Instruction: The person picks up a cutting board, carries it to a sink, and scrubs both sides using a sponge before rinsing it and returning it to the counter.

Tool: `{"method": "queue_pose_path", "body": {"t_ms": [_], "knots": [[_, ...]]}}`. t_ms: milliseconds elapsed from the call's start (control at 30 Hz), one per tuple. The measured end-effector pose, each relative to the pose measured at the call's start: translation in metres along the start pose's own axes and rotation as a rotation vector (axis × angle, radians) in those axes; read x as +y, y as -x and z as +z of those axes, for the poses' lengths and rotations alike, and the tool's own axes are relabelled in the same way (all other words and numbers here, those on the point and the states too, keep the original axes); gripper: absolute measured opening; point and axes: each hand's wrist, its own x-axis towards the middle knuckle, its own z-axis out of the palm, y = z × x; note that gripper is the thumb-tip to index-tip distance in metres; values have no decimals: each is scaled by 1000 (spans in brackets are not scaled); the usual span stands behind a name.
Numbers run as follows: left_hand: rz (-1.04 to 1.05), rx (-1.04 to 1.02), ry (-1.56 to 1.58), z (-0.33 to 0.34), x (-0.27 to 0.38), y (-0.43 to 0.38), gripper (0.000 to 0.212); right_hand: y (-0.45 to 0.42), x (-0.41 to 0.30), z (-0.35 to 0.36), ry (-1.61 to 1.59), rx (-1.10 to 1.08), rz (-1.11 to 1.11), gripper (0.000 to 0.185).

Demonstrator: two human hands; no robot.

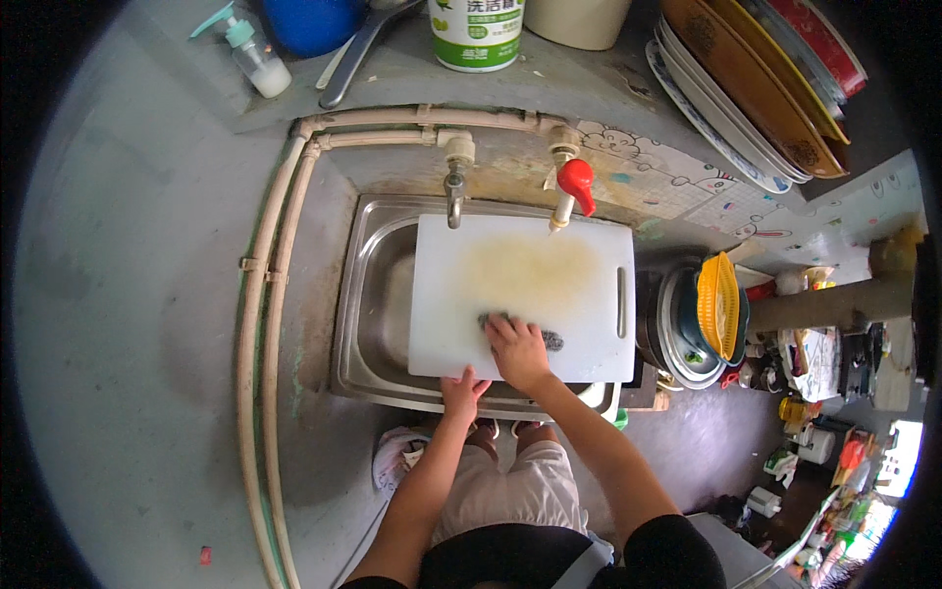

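A white plastic cutting board (449, 294) with a yellowish stain lies across a stainless steel sink (375, 294). My right hand (519, 350) presses a dark grey scouring pad (552, 340) flat on the board, below the stain; parts of the pad show on both sides of the fingers. At the board's near edge, my left hand (464, 394) grips it, thumb and fingers around the rim. Above the board's far edge are a metal tap (455, 193) and a tap with a red handle (576, 184).
Stacked basins (666, 316) with a yellow plastic basket (717, 305) stand right of the sink. Plates (725, 110) lean on the ledge at the upper right. A pump bottle (257, 62) and a detergent bottle (477, 37) stand behind the taps. Pipes (254, 316) run along the left wall.
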Motion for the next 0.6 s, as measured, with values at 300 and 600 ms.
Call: {"method": "queue_pose_path", "body": {"t_ms": [300, 600], "knots": [[-59, 29, 163, 5, -3, 0, 32, -17, 108, -19, 119, 73, 463, 43], [-30, -23, 172, -10, -4, -4, 30, -15, -28, 7, 12, -58, -154, 33]]}}
